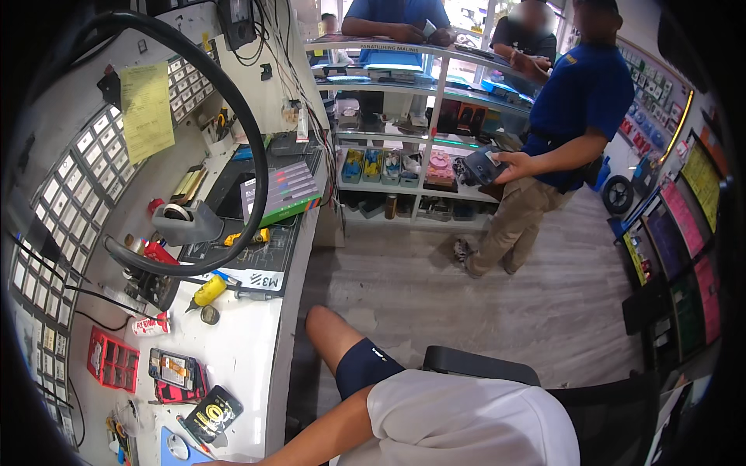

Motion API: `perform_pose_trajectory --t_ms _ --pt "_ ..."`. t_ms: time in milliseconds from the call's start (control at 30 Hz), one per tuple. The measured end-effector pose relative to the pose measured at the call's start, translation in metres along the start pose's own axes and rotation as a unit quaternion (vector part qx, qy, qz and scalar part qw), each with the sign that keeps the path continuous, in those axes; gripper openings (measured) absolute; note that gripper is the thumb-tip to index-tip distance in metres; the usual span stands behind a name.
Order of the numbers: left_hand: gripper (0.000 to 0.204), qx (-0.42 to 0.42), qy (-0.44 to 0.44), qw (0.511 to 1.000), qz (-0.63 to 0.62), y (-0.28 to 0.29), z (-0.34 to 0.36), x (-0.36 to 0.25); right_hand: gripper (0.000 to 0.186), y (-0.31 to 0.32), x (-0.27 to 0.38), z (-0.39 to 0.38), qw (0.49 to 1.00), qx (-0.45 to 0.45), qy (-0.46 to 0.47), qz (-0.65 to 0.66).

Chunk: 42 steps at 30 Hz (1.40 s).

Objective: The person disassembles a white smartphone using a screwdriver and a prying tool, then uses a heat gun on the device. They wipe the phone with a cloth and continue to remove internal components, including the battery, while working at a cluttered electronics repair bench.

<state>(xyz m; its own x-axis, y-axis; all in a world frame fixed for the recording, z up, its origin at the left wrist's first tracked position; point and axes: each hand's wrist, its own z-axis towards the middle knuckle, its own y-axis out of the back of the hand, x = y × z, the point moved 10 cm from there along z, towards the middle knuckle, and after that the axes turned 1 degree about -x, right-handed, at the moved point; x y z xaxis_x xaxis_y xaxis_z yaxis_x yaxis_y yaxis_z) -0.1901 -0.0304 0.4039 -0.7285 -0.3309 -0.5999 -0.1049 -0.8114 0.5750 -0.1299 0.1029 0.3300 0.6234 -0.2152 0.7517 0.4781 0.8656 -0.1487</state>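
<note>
My right arm, in a white sleeve, reaches left over the white workbench. Only a sliver of my right hand (221, 463) shows at the lower edge, its fingers cut off, so what it holds is hidden. Nearest to it are a blue card (169, 439) with a round silvery disc (178, 446) on it and a thin pointed tool (197, 439). Just beyond lie a black square packet with a yellow emblem (213, 413) and an opened phone (172, 368) showing an orange ribbon cable, resting on a red-and-black thing. My left hand is out of view.
A red parts tray (113, 359), yellow bottle (208, 292), tape dispenser (186, 221) and green-edged box (281, 193) stand on the bench. A black hose (260, 147) arches above. Beyond the chair armrest (480, 363), a co-worker (579, 101) holds a dark device (483, 165) by glass shelves.
</note>
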Motion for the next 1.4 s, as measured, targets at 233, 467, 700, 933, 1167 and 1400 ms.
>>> perform_pose_trajectory --t_ms 233,467,700,933,1167,1400 --pt "0.033 -0.012 -0.016 0.996 0.082 0.009 -0.001 -0.012 0.012 0.010 0.019 -0.002 0.998 -0.038 0.037 -0.032" --pt "0.031 -0.021 -0.015 0.999 0.041 0.005 -0.001 -0.009 0.014 0.015 0.034 -0.003 0.996 -0.054 0.061 -0.042" --pt "0.033 -0.035 -0.053 0.997 0.033 0.004 -0.003 -0.015 0.015 0.022 0.057 -0.004 0.986 -0.098 0.101 -0.086" --pt "0.033 -0.039 -0.037 0.999 0.005 0.000 -0.002 -0.012 0.015 0.019 0.040 -0.009 0.976 -0.123 0.107 -0.145" --pt "0.053 -0.026 0.020 0.999 0.015 0.008 -0.005 0.016 0.019 0.015 0.015 -0.016 0.976 -0.069 0.068 -0.193" --pt "0.035 -0.029 0.007 0.998 -0.048 0.002 -0.005 0.031 0.010 0.017 -0.010 -0.037 0.982 -0.071 -0.012 -0.176"
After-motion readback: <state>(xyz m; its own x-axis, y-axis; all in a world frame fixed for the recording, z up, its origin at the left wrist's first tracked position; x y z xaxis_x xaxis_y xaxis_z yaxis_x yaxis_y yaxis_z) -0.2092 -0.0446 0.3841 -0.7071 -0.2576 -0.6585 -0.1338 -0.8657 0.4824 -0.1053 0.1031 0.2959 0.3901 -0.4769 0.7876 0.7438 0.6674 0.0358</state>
